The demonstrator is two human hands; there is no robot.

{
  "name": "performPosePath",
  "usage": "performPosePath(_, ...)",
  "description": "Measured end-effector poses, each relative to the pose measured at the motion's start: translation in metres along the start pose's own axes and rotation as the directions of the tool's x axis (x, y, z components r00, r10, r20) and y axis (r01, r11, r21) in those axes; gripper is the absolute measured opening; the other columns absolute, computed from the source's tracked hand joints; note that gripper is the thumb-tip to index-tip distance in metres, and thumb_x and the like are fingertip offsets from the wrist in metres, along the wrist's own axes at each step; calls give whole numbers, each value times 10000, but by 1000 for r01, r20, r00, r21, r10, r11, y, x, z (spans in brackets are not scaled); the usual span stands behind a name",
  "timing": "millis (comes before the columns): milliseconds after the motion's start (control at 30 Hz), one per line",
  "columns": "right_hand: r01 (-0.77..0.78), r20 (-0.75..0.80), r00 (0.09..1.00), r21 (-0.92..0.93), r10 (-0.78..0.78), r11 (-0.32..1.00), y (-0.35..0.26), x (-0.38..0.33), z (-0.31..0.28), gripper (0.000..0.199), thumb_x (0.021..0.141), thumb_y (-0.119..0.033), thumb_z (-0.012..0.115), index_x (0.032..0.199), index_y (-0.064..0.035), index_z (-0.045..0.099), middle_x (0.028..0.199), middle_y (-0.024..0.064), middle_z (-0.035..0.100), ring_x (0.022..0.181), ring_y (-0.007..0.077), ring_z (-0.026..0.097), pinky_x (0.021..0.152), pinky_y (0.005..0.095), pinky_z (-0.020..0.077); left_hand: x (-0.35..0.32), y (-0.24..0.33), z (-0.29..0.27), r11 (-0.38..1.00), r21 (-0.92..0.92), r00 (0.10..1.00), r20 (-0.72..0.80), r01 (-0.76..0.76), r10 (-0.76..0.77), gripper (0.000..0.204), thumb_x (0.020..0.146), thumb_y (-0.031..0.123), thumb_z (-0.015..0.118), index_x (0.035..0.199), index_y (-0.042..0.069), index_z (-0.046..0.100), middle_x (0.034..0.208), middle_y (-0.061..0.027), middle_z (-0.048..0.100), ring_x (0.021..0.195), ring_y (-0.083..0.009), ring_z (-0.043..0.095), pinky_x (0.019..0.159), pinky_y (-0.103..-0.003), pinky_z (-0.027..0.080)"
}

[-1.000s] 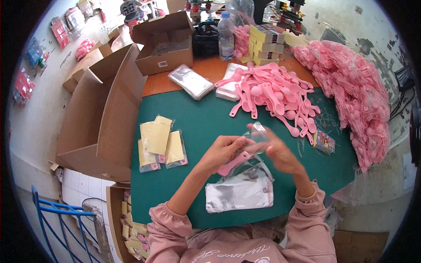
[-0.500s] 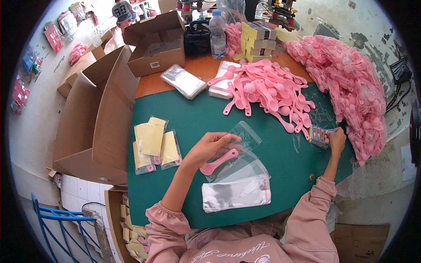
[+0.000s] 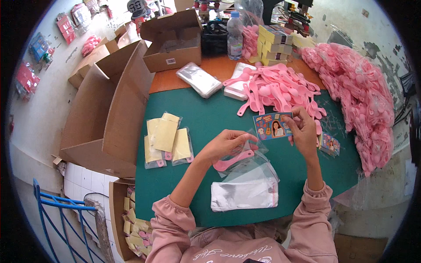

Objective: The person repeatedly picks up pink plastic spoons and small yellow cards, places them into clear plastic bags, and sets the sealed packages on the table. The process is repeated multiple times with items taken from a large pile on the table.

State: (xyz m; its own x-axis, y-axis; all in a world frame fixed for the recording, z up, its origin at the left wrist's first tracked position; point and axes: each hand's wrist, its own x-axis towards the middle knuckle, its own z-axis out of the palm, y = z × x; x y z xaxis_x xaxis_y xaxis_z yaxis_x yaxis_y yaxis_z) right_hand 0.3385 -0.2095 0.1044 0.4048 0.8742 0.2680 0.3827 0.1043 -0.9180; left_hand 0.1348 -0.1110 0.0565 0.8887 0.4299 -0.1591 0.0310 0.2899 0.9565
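Note:
My left hand (image 3: 226, 144) holds a clear plastic bag (image 3: 252, 154) with a pink spoon (image 3: 232, 161) inside it, just above the green mat (image 3: 206, 114). To its right my right hand (image 3: 303, 129) pinches a small printed card (image 3: 272, 126), lifted above the mat and close to the bag's mouth. A stack of empty clear bags (image 3: 244, 195) lies in front of me. More printed cards (image 3: 330, 143) rest at the right, beside my right wrist.
Several packed yellow-card bags (image 3: 168, 138) lie left on the mat. A heap of loose pink spoons (image 3: 276, 87) sits behind, a bigger pink pile (image 3: 357, 96) at the right. Open cardboard boxes (image 3: 114, 105) stand left; a bottle (image 3: 235, 28) and yellow boxes (image 3: 274, 44) stand at the back.
My right hand went out to the card pile at the right and came back holding one card up near the bag. My left hand kept the bag with the spoon.

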Motion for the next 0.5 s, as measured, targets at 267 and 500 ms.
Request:
performPosePath(267, 37, -153, 988, 9, -35, 999, 13, 2, -2, 110, 846, -110, 569, 842, -34, 489, 663, 15, 570, 389, 30, 429, 320, 172, 318, -2, 9, -1, 999, 34, 999, -36, 14, -13, 322, 923, 282, 441, 1050, 29, 594, 880, -34, 639, 518, -12, 320, 425, -152, 264)
performPosePath(500, 27, -28, 999, 247, -21, 969, 20, -2, 5, 115, 857, -122, 557, 887, -50, 472, 712, 12, 552, 401, 35, 434, 319, 180, 317, 0, 5, 0, 999, 30, 997, -72, 34, -32, 318, 921, 285, 444, 1048, 35, 594, 879, -36, 640, 526, -2, 358, 432, -143, 281)
